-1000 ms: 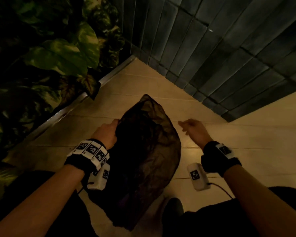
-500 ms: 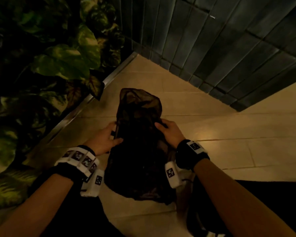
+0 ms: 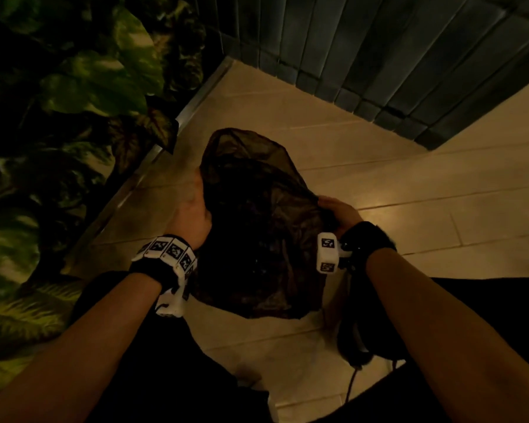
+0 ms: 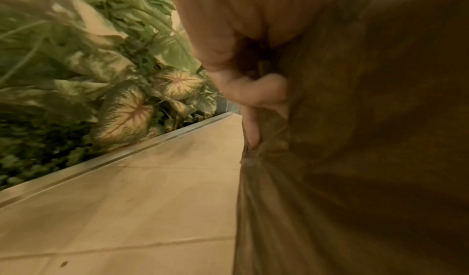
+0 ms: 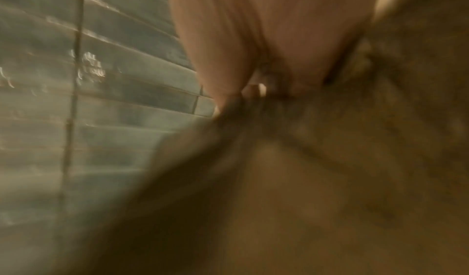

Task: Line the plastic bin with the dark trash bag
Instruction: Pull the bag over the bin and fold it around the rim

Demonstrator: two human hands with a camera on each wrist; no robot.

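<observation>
Far left, the plants (image 3: 74, 117) crowd the edge of the floor (image 3: 409, 239), so you have room only toward the tiled wall (image 3: 409, 56). Your left hand (image 3: 193, 209) grips one side of the bag (image 3: 257, 227), fingers (image 4: 253, 92) curled into bunched film, probably to work the mouth open. The bag hangs between both hands above the floor, puffed with air, which suggests you are spreading it before it goes into a bin. Your right hand (image 3: 336, 212) is closed on the opposite edge; its wrist view is blurred, but film seems to gather at the fingers (image 5: 253, 89). No bin shows in any view, so the lining itself looks not yet begun
</observation>
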